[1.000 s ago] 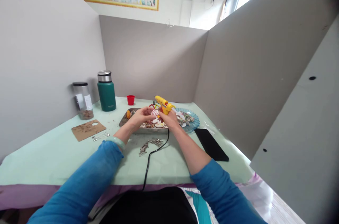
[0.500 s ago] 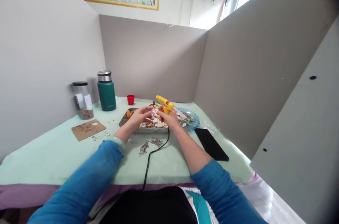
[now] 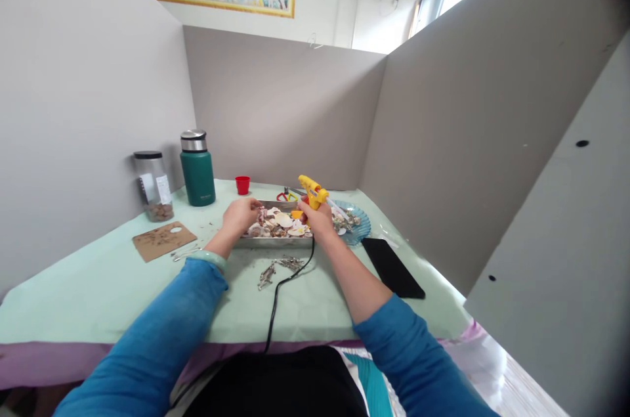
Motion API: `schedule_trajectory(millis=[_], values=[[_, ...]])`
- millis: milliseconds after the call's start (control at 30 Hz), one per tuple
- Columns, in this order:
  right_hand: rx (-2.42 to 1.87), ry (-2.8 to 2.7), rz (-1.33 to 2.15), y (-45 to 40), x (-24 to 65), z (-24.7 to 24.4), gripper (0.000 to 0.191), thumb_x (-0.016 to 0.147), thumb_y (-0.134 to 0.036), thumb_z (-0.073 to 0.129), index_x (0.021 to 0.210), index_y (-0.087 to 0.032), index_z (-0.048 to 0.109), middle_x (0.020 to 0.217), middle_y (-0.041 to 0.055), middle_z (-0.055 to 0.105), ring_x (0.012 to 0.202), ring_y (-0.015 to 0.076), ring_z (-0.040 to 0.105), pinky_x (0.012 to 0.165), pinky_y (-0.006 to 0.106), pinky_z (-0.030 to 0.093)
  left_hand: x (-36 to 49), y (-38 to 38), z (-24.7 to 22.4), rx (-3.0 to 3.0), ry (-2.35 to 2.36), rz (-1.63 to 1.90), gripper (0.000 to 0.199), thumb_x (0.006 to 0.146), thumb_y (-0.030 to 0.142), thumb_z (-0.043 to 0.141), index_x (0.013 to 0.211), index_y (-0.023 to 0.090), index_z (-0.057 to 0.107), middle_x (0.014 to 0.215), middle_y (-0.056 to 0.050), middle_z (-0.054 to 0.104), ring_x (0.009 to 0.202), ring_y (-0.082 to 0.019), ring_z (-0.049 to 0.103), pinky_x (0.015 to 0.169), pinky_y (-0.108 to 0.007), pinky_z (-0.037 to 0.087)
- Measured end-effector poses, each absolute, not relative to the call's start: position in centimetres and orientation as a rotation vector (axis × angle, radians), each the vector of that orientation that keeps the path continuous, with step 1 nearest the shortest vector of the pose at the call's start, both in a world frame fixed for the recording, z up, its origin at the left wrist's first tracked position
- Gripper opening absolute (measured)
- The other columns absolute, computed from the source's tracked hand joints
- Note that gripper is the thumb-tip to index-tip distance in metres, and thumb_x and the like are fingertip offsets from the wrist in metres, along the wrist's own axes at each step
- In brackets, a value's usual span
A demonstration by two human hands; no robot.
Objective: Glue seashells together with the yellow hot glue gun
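My right hand [image 3: 317, 219] is wrapped round the grip of a yellow hot glue gun [image 3: 314, 191]. A white glue stick [image 3: 337, 208] juts from the gun's rear, and its nozzle points up and to the left. My left hand [image 3: 241, 215] hovers at the left end of a metal tray [image 3: 275, 242], fingers pinched together; what they hold, if anything, is hidden. Mixed seashells [image 3: 283, 220] fill the tray, white and brown ones among them. An orange piece [image 3: 296, 214] lies beside my right fingers.
A blue glass plate [image 3: 363, 226] of small pieces stands right of the tray, near a black phone-like slab [image 3: 392, 267]. Metal clips [image 3: 267, 276] and the black cord [image 3: 276, 299] lie in front. Leftward are a brown card [image 3: 164, 241], jar [image 3: 155, 187], green bottle [image 3: 197, 171] and red cup [image 3: 243, 185].
My left hand has moved left, away from the glue gun, to the tray's left end. The gun has shifted slightly right. A red-and-white patterned piece no longer shows between my hands.
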State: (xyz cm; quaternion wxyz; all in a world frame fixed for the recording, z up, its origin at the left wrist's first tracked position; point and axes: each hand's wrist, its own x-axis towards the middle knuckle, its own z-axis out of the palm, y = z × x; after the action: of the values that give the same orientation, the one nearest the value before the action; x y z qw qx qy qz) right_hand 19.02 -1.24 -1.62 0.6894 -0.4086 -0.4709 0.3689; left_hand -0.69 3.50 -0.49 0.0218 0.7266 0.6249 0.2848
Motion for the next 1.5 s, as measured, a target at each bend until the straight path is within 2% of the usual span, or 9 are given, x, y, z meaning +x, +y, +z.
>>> schedule_trajectory(millis=[200,433,633,800,900,1033,1267,1500], values=[[-0.884,-1.058,0.851,-1.0,19.1,-1.8,0.025,0.064,-0.025,0.064,0.086,-0.017,0.057,0.062,-0.0016,0.058,0.041,0.0076,0.045,0.038,0.021,0.038,-0.7,2.9,-0.4,2.278,2.142,0.597,0.032,0.068,0.026,0.055,0.096,0.027,0.070,0.105,-0.007,0.068,0.095,-0.025,0.061,0.071,-0.029,0.044],[-0.892,-1.059,0.836,-1.0,19.2,-1.8,0.023,0.064,-0.024,0.063,0.086,-0.018,0.057,0.062,-0.0019,0.058,0.040,0.0074,0.045,0.038,0.021,0.038,-0.1,3.0,-0.8,2.450,1.903,0.341,0.038,0.061,0.021,0.059,0.097,0.023,0.069,0.105,-0.007,0.068,0.095,-0.023,0.061,0.073,-0.025,0.046],[-0.879,-1.043,0.865,-1.0,19.1,-1.8,0.024,0.063,-0.023,0.063,0.085,-0.017,0.057,0.061,-0.0026,0.058,0.039,0.0066,0.045,0.037,0.020,0.038,0.1,1.8,-0.3,2.445,2.110,0.267,0.034,0.066,0.022,0.057,0.098,0.022,0.070,0.106,-0.012,0.067,0.098,-0.029,0.060,0.078,-0.033,0.046],[-0.886,-1.036,0.853,-1.0,19.0,-1.8,0.024,0.063,-0.023,0.064,0.085,-0.017,0.056,0.060,-0.0027,0.058,0.038,0.0064,0.044,0.036,0.019,0.036,0.5,2.1,-0.3,2.657,1.623,0.384,0.034,0.069,0.029,0.059,0.101,0.024,0.070,0.103,-0.005,0.069,0.097,-0.021,0.060,0.083,-0.024,0.043],[-0.893,-1.047,0.844,-1.1,19.0,-1.7,0.023,0.064,-0.023,0.063,0.085,-0.017,0.057,0.060,-0.0028,0.058,0.038,0.0064,0.045,0.037,0.019,0.036,1.7,2.6,-0.4,2.700,1.334,0.273,0.034,0.069,0.034,0.062,0.101,0.026,0.070,0.100,-0.002,0.070,0.091,-0.019,0.062,0.080,-0.022,0.043],[-0.888,-1.050,0.850,-1.1,19.0,-1.7,0.023,0.064,-0.024,0.063,0.085,-0.017,0.056,0.061,-0.0028,0.058,0.038,0.0063,0.044,0.038,0.020,0.037,3.8,3.6,-0.5,2.841,1.190,0.117,0.035,0.069,0.027,0.061,0.102,0.029,0.071,0.097,-0.003,0.070,0.091,-0.020,0.062,0.081,-0.023,0.043],[-0.890,-1.039,0.853,-1.5,18.9,-1.3,0.024,0.064,-0.026,0.063,0.085,-0.017,0.055,0.059,-0.0029,0.057,0.039,0.0073,0.045,0.037,0.020,0.036,5.4,5.0,0.0,2.870,1.495,0.011,0.031,0.067,0.019,0.058,0.094,0.025,0.072,0.094,-0.008,0.070,0.084,-0.022,0.063,0.072,-0.026,0.045],[-0.909,-1.025,0.853,-1.6,18.8,-1.3,0.023,0.063,-0.024,0.063,0.084,-0.017,0.056,0.058,-0.0034,0.057,0.038,0.0070,0.045,0.036,0.019,0.036,5.0,5.0,1.5,2.804,1.734,-0.090,0.030,0.067,0.016,0.058,0.095,0.019,0.068,0.098,-0.014,0.068,0.089,-0.026,0.063,0.077,-0.032,0.046]])
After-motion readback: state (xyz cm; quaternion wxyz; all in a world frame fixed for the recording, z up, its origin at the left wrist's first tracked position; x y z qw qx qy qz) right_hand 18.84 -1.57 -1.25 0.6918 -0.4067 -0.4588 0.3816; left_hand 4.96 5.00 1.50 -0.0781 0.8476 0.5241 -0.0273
